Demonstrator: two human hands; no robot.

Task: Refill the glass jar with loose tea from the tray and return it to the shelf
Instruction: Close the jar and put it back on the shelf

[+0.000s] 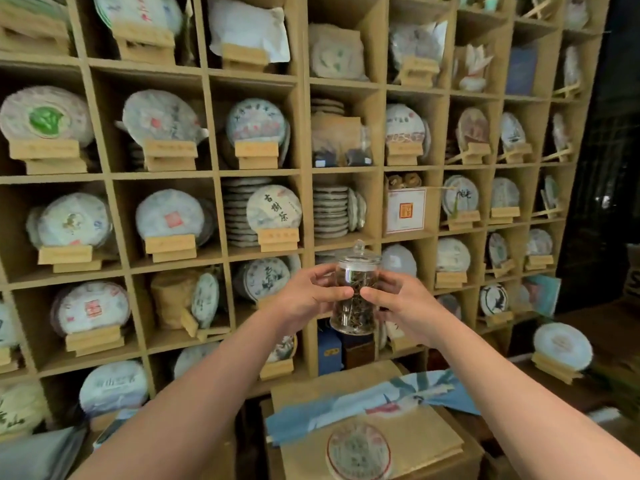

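Observation:
A clear glass jar with a knobbed glass lid on top is held upright in front of the wooden shelf. Dark loose tea fills much of the jar. My left hand grips its left side and my right hand grips its right side, thumbs across the front. The jar hangs in the air before a lower middle compartment of the shelf. No tray is in view.
The shelf's cubbies hold wrapped round tea cakes on small wooden stands. Below the jar lie brown paper packages with a blue printed wrapper. Another tea cake on a stand sits on a counter at the right.

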